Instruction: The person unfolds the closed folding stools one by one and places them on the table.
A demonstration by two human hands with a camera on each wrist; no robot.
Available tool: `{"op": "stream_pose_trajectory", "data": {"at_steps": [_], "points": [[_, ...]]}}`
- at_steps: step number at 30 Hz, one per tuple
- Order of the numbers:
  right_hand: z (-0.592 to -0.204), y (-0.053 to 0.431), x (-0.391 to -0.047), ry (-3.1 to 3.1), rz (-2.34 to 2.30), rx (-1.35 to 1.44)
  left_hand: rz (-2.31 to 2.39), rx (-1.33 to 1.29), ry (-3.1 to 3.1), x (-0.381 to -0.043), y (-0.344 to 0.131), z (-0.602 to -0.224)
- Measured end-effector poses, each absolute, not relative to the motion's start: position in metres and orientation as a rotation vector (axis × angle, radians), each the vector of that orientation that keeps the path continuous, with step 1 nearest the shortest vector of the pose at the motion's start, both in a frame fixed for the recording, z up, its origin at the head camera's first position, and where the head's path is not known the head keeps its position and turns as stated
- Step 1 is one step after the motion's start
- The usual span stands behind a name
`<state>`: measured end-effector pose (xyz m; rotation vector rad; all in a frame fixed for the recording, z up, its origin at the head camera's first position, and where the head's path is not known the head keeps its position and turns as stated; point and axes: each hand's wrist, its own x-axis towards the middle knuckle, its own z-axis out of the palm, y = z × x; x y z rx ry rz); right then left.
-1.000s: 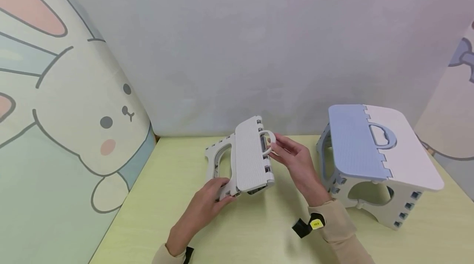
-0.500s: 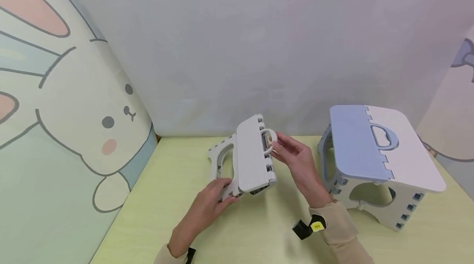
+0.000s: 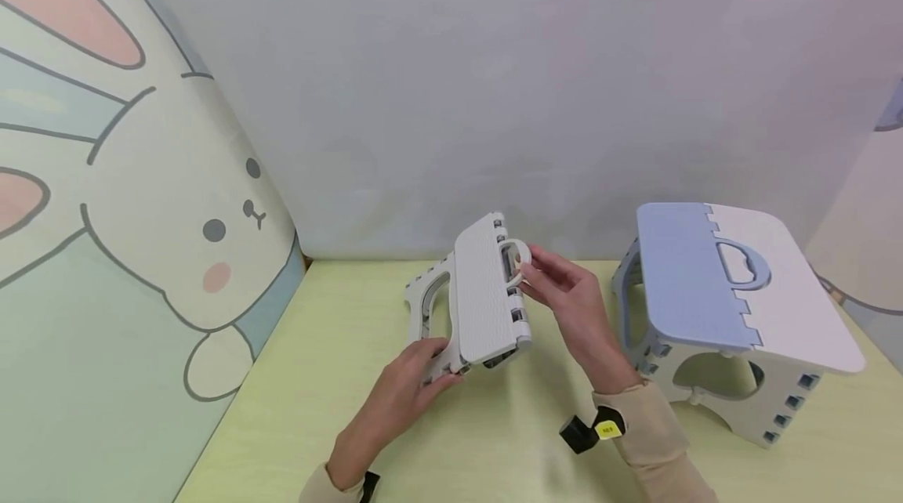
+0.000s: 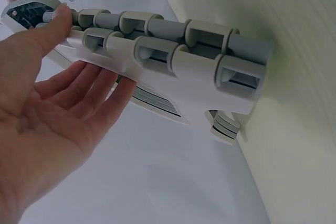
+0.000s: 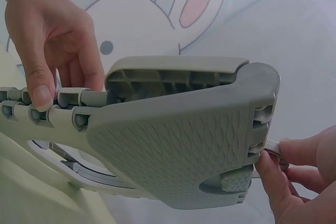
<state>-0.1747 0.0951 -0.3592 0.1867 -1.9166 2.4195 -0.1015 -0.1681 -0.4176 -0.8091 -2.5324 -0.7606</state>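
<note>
A white folding stool (image 3: 483, 291), partly folded, is tilted over the table between both hands. My left hand (image 3: 404, 387) grips the near edge of its leg panel, thumb on one side and fingers on the other. The left wrist view shows that hand's thumb on the hinged joints (image 4: 157, 51). With the right hand (image 3: 570, 299) I pinch the loop handle (image 3: 518, 260) at the seat's right edge. From the right wrist, the textured seat half (image 5: 178, 145) and its ribbed underside show, the right fingers at the handle.
An unfolded blue and white stool (image 3: 734, 284) stands upright on the green table (image 3: 339, 331) to the right, close to my right forearm. Behind the table rises a grey wall (image 3: 458, 95). A rabbit picture (image 3: 169, 197) covers the left wall.
The view has turned slightly left, so everything sits a little further right in the frame. Both hands keep their grip on the white stool, whose handle side is slightly higher in view.
</note>
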Motion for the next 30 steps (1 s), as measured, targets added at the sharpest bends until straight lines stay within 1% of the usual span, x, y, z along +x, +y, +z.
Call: {"op": "stream_pose_trajectory", "data": {"at_steps": [23,30], "points": [[-0.344,0.096,-0.177,-1.961,2.389,0.285,-0.859,-0.776,-2.519,-0.102,-0.159,-0.419],[-0.339,0.095,-0.180,-1.979,2.356,0.304,-0.854,-0.808,-2.470,-0.104,-0.158,-0.420]]}}
